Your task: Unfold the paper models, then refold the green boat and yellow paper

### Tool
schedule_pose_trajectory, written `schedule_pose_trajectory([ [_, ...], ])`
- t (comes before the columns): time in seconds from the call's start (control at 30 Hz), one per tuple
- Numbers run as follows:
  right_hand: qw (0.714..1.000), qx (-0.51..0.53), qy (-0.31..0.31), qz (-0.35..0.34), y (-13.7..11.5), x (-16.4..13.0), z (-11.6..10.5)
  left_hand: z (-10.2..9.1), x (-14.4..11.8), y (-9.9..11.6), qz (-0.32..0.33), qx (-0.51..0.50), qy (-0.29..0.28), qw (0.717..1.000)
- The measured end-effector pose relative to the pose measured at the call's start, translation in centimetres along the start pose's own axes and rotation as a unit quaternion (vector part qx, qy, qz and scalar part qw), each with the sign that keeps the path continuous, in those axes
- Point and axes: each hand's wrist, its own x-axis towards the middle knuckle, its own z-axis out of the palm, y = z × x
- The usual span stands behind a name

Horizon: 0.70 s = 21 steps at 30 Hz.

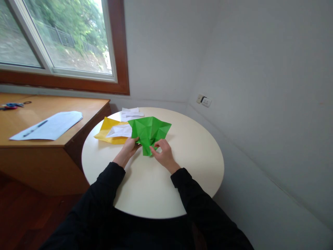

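Observation:
A creased sheet of green origami paper (pixel 148 130) is raised over the round table, partly folded, with a narrower flap at its lower end. My left hand (pixel 129 147) is closed on its left side, thumb on the near face and the other fingers mostly hidden behind. At the lower right, my right hand (pixel 164 155) has its thumb and bent forefinger at the edge of the narrow flap, closed on the paper. Behind my left hand lies a yellow sheet of paper (pixel 104 130) with a folded white paper (pixel 121 131) on it.
More white paper (pixel 131 113) lies at the back of the round cream table (pixel 200 149). A wooden desk (pixel 58 102) at left carries white sheets (pixel 62 123), a pen (pixel 35 128) and scissors (pixel 13 105). Walls stand behind and at right, with a socket (pixel 206 101).

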Motion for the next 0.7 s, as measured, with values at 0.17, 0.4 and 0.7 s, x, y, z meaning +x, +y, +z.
schedule_pose_trajectory([
  [0.17, 0.992, -0.079, -0.096, 0.037, -0.59, -0.18, 0.89, 0.14, -0.04, -0.08, 0.014, 0.001, 0.006, 1.000],
  [0.4, 0.977, -0.137, -0.145, 0.075, -0.66, -0.34, 0.71, 0.17, -0.17, -0.26, 0.030, 0.002, 0.009, 0.999],
  [0.7, 0.972, -0.097, -0.199, 0.085, -0.25, -0.38, 0.76, -0.03, 0.42, -0.45, 0.027, -0.012, 0.023, 0.999],
])
